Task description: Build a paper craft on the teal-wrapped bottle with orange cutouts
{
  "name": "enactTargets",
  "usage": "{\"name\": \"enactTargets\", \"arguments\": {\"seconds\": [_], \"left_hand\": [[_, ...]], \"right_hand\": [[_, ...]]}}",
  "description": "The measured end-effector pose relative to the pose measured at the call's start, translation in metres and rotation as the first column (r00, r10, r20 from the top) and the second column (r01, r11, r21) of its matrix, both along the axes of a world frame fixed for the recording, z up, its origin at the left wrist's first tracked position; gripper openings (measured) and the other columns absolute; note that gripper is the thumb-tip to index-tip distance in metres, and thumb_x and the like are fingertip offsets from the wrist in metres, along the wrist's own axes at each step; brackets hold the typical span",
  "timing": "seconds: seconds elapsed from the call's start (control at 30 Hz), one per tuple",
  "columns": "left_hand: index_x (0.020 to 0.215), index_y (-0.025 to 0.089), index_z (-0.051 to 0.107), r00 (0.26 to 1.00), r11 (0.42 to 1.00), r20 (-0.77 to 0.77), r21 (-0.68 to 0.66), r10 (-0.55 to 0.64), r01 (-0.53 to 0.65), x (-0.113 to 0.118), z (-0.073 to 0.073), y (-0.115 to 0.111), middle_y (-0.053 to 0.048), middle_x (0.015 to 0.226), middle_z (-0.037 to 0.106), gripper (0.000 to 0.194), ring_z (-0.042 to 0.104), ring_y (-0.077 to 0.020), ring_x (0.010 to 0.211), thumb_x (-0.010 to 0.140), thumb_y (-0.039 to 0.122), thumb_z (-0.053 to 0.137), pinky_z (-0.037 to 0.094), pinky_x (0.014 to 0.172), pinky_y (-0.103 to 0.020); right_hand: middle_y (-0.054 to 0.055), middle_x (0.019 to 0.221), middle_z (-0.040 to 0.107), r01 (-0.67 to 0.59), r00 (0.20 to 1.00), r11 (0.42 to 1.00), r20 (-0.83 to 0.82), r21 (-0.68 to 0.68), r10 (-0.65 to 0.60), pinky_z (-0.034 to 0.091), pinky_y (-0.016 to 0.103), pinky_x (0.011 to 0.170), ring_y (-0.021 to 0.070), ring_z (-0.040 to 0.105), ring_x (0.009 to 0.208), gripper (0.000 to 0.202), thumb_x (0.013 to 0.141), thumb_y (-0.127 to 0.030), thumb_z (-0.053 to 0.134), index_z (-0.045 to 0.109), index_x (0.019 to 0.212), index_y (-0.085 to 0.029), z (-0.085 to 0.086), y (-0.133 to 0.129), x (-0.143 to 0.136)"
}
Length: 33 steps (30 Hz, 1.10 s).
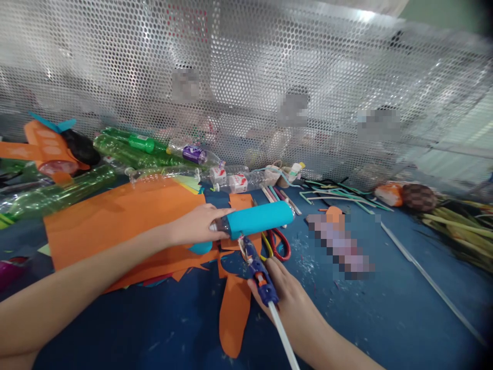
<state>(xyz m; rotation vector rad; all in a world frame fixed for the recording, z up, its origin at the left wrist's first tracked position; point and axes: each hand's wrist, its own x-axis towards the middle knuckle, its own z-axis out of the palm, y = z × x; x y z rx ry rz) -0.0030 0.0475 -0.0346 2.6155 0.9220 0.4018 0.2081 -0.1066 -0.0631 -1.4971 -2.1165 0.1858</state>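
Observation:
My left hand (200, 223) is closed on the neck end of a bottle wrapped in blue paper (260, 218), which lies sideways above the table. My right hand (283, 288) grips a dark blue glue gun (256, 267), its tip at the lower left edge of the blue wrap. A white glue stick (283, 334) sticks out of the gun's back end. Under the bottle are orange paper pieces, and red-handled scissors (283, 244) lie just right of the gun. A long orange cutout (234, 313) rests left of my right hand.
Large orange sheets (127, 221) cover the left of the blue table (173, 324). Plastic bottles (165, 174) lie along the back, before a perforated metal screen (239, 67). An orange paper-covered model (50, 146) stands far left. Coloured sticks (339, 195) and dried leaves (458, 231) are at right.

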Motion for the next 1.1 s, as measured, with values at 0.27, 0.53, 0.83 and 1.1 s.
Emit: {"name": "enactTargets", "arguments": {"seconds": [0.27, 0.53, 0.83, 1.1], "left_hand": [[0.139, 0.030, 0.028, 0.999, 0.999, -0.044, -0.030, -0.029, 0.028, -0.010, 0.001, 0.013, -0.008, 0.102, 0.060, 0.068, 0.050, -0.0256, 0.097, 0.079, 0.049, 0.054, 0.040, 0.081, -0.037], [0.130, 0.019, 0.031, 0.999, 0.996, 0.035, -0.091, 0.015, -0.012, -0.018, -0.001, 0.021, -0.013, 0.110, 0.057, 0.059, 0.048, -0.0275, 0.107, 0.082, 0.046, 0.050, 0.038, 0.084, -0.039], [0.118, 0.018, 0.044, 0.999, 1.000, -0.050, -0.003, 0.021, -0.021, -0.016, 0.004, 0.021, -0.013, 0.111, 0.052, 0.050, 0.044, -0.0286, 0.106, 0.076, 0.044, 0.053, 0.038, 0.085, -0.040], [0.125, 0.015, 0.037, 0.998, 0.999, -0.034, 0.016, 0.046, -0.045, -0.015, 0.006, 0.016, -0.014, 0.110, 0.055, 0.050, 0.044, -0.0277, 0.107, 0.077, 0.030, 0.043, 0.034, 0.090, -0.040]], "right_hand": [[0.011, 0.092, 0.055, 0.070, 0.944, 0.988, 0.310, 0.138, -0.110, 0.054, 0.037, 0.062, 0.0257, 0.061, 0.079, 0.023, 0.076, -0.017, 0.048, 0.046, 0.098, -0.018, 0.017, 0.001, 0.033], [0.012, 0.080, 0.058, 0.002, 0.824, 0.988, 0.560, 0.154, -0.089, 0.052, 0.037, 0.050, 0.0284, 0.061, 0.069, 0.025, 0.061, -0.018, 0.059, 0.052, 0.085, -0.017, 0.013, -0.012, 0.045], [0.008, 0.088, 0.064, 0.082, 0.928, 0.997, 0.363, 0.011, -0.081, 0.052, 0.038, 0.064, 0.0248, 0.063, 0.077, 0.021, 0.078, -0.034, 0.059, 0.059, 0.094, -0.021, 0.040, -0.009, 0.049], [0.003, 0.082, 0.065, -0.105, 0.958, 0.994, 0.264, -0.032, 0.110, 0.046, 0.041, 0.079, 0.0224, 0.056, 0.086, 0.012, 0.083, -0.018, 0.056, 0.065, 0.088, -0.024, 0.024, 0.009, -0.003]]}}
